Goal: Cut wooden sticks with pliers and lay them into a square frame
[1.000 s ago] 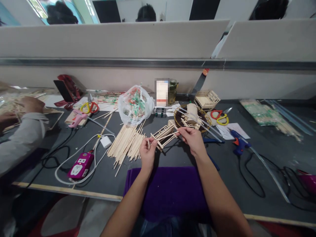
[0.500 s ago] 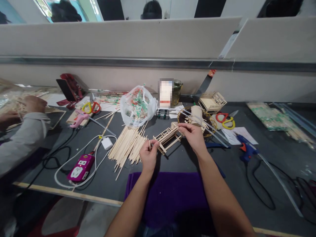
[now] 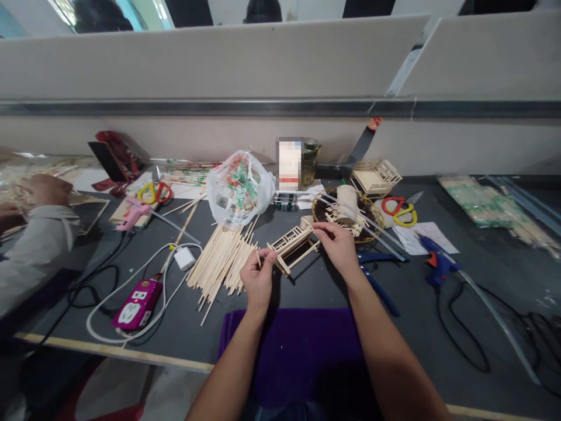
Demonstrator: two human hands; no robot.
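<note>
A small frame of thin wooden sticks (image 3: 294, 247) is held between my two hands, tilted over the table. My left hand (image 3: 258, 272) pinches its near left end, and a short stick piece (image 3: 258, 259) shows between those fingers. At the far right end, my right hand (image 3: 335, 241) grips the frame with thumb and fingers. Just left of my left hand lies a spread pile of wooden sticks (image 3: 222, 257). Blue-handled pliers (image 3: 379, 289) lie under and beside my right wrist, partly hidden by it.
A plastic bag of scraps (image 3: 240, 190) stands behind the sticks. Right of it are a round basket (image 3: 319, 204), scissors (image 3: 405, 213) and a blue glue gun (image 3: 440, 266). On the left lie a pink glue gun (image 3: 131, 215) and a purple power strip (image 3: 138, 304). A co-worker's sleeve (image 3: 41, 245) reaches in.
The wooden frame has turned slightly in my hands, its long side now facing me more. Both hands keep their hold. The whole view has shifted a little.
</note>
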